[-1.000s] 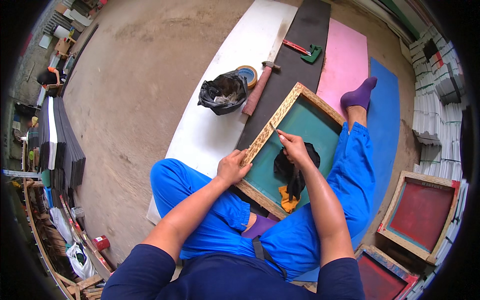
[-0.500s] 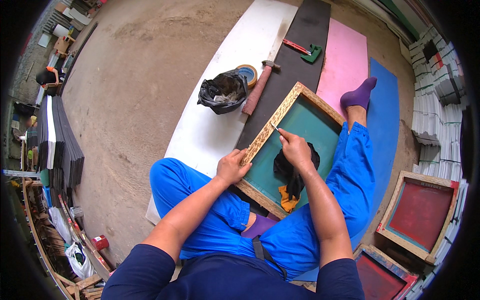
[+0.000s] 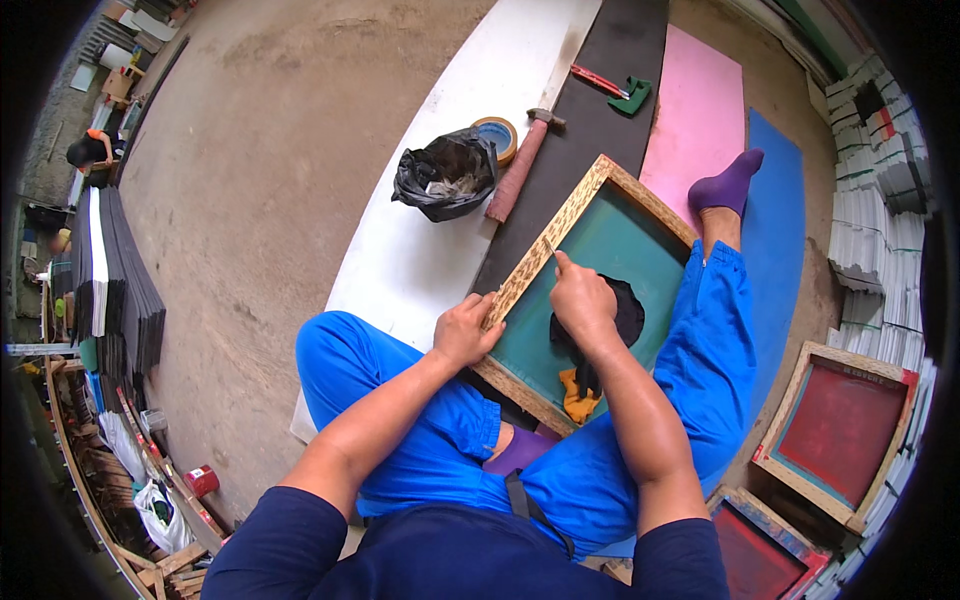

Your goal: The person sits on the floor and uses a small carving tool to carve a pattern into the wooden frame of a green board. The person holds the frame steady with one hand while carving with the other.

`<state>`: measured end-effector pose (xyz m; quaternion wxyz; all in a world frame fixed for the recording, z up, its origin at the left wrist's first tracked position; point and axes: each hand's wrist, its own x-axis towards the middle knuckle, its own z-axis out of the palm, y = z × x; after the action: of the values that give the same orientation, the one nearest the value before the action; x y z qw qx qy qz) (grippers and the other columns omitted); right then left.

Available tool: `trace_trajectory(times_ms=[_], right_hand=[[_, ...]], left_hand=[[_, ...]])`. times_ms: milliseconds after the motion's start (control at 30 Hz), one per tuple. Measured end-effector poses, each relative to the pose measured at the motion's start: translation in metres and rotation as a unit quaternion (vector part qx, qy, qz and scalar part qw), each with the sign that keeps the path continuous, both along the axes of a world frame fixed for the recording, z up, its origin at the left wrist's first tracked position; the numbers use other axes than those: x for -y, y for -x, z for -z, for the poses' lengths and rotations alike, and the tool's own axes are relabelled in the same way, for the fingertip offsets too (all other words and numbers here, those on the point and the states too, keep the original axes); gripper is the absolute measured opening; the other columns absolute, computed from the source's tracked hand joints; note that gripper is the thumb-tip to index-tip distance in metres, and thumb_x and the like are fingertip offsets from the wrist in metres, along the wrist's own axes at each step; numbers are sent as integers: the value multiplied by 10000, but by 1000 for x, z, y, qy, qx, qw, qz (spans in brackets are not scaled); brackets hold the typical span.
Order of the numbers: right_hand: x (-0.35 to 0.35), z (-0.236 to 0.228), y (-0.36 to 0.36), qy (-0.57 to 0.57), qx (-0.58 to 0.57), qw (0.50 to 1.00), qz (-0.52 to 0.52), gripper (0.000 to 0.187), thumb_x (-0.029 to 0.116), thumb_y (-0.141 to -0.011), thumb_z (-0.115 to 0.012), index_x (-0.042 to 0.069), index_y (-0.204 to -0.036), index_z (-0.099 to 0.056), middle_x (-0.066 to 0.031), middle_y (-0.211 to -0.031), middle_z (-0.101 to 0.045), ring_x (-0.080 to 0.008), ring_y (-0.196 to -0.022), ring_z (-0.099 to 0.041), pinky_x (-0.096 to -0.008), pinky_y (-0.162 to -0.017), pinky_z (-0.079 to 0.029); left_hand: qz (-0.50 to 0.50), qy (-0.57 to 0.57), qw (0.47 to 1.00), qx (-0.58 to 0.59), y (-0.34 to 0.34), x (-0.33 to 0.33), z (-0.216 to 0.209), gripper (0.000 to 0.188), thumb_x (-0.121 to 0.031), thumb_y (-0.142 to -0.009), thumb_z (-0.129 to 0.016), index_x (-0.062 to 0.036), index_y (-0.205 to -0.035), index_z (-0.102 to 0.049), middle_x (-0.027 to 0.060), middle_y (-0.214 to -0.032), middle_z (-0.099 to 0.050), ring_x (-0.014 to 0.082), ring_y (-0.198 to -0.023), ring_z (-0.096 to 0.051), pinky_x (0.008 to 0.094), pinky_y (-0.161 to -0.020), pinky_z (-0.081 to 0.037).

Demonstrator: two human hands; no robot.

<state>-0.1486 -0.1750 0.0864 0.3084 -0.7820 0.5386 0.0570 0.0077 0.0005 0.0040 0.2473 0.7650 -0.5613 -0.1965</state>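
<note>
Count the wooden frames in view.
3: green-panelled frame at centre; upper red-panelled frame at right; lower red-panelled frame at bottom right, partly cut off. Others may be hidden.

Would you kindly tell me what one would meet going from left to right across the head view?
Dark stacked sheets → red can → left hand → right hand → purple-socked foot → wooden frame with red mesh.

At right, a red-panelled frame [image 3: 838, 432] near white stacks [image 3: 868, 228], perhaps paper; leftward, a small red can [image 3: 202, 481].
</note>
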Motion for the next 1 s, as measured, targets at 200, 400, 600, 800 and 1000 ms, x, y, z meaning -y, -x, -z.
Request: trace_trajectory(times_ms=[200, 400, 600, 800, 1000], right_hand=[[17, 71, 42, -63, 253, 964, 58, 379, 280, -1036, -616, 170, -1390, -694, -282, -1205, -723, -436, -1151, -698, -472, -1017, -538], [12, 31, 25, 41, 82, 996, -9, 351, 355, -1049, -586, 285, -1373, -701, -224, -1071, -759, -441, -1009, -725, -538, -892, -574], [13, 42, 42, 44, 129, 991, 6, 356, 346, -1044, -590, 275, -1375, -702, -230, -1078, -756, -442, -1003, -727, -535, -892, -575], [11, 43, 39, 48, 126, 991, -2, 352, 342, -1043, -595, 271, -1371, -703, -232, -1061, -754, -439, -998, -725, -535, -879, -577], [10, 35, 35, 73, 94, 993, -28, 355, 335, -1045, -594, 280, -1383, -687, -247, -981, -750, -452, -910, -730, -556, -809, -584]], left_hand=[[10, 22, 1000, 8, -1, 2, 3, 546, -368, -876, -777, -74, -1327, -688, 100, -1051, -693, 327, -897, -720, 438, -778, -589], [-2, 11, 1000, -13, -2, 4, -4, 551, -348, -857, -808, -46, -1306, -706, 140, -1045, -711, 339, -889, -726, 428, -786, -589], [6, 26, 1000, 9, -1, 1, 3, 537, -360, -872, -786, -78, -1319, -691, 99, -1057, -701, 327, -897, -721, 431, -787, -592], [7, 20, 1000, 5, -2, 2, 2, 548, -363, -875, -785, -70, -1326, -686, 100, -1068, -702, 324, -910, -722, 426, -793, -593], [7, 18, 1000, 2, -3, 2, 3, 557, -367, -870, -787, -66, -1327, -685, 106, -1070, -702, 331, -914, -722, 429, -795, -592]])
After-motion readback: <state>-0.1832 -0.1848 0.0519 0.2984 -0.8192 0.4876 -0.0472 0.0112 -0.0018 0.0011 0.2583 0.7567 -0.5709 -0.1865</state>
